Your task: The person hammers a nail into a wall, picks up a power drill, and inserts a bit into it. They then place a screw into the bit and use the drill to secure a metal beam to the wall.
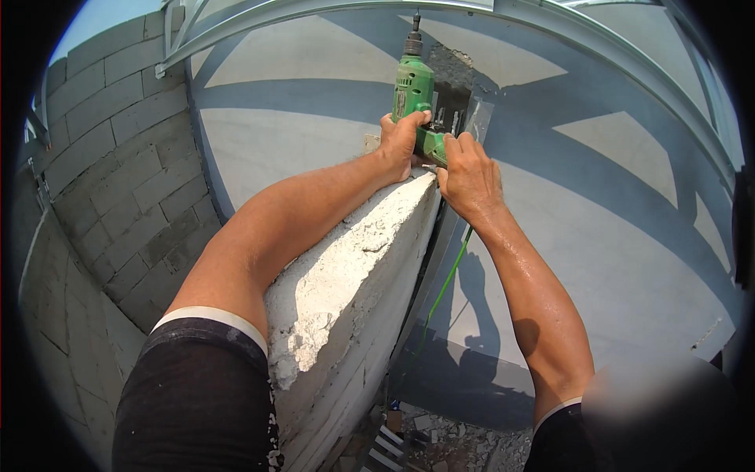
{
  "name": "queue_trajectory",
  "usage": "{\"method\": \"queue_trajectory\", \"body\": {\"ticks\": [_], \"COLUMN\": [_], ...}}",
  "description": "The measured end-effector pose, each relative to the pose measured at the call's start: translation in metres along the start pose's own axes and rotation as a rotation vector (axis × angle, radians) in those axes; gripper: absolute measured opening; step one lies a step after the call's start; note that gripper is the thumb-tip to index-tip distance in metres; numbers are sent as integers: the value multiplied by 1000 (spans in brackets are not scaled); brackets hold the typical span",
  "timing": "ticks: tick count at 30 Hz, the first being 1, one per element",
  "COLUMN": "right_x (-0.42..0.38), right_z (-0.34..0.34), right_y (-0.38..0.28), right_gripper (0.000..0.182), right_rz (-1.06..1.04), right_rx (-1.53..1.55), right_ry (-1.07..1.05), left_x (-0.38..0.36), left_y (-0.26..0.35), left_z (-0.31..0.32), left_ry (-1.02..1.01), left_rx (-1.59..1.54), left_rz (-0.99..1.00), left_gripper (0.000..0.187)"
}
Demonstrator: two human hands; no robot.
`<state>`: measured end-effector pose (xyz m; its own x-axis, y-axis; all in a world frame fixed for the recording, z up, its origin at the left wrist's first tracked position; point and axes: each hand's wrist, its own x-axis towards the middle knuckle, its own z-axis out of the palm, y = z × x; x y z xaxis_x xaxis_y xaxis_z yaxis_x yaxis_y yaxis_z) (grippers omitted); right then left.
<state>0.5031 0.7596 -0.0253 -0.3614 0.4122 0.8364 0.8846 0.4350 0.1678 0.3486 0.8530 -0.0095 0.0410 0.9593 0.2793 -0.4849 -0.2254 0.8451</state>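
A green power drill (pixel 414 85) points upward, with its dark chuck and a bit at the top of the view. My left hand (pixel 399 145) is closed round the lower part of its body, the thumb lying across it. Curled fingers of my right hand (pixel 470 175) grip the handle end of the same drill; part of the handle is hidden behind them. A green cord (pixel 450 275) hangs down below my right hand. Both hands are just above the far end of a rough, whitish wall top (pixel 346 271).
Grey block walls (pixel 130 102) stand on the left. Ahead is a grey panelled wall (pixel 621 236) striped with shadows. A metal beam (pixel 314 12) crosses above. Rubble (pixel 456 440) and a ladder-like slatted piece (pixel 385 448) lie far below. A blurred round shape is at lower right.
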Motion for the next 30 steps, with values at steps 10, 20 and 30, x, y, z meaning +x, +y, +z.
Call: {"method": "queue_trajectory", "body": {"ticks": [10, 20, 30], "right_x": [1, 3, 2], "right_z": [-1, 4, 6], "right_y": [-6, -13, -16], "right_gripper": [35, 30, 33], "right_rz": [-14, -11, -10], "right_rx": [-11, -47, -63], "right_ry": [40, 58, 78], "left_x": [-10, -19, -14], "left_y": [5, 7, 3], "left_z": [4, 9, 6], "left_ry": [-24, 41, 34], "left_rx": [11, 65, 73], "left_rz": [35, 59, 80], "left_gripper": [97, 85, 84]}}
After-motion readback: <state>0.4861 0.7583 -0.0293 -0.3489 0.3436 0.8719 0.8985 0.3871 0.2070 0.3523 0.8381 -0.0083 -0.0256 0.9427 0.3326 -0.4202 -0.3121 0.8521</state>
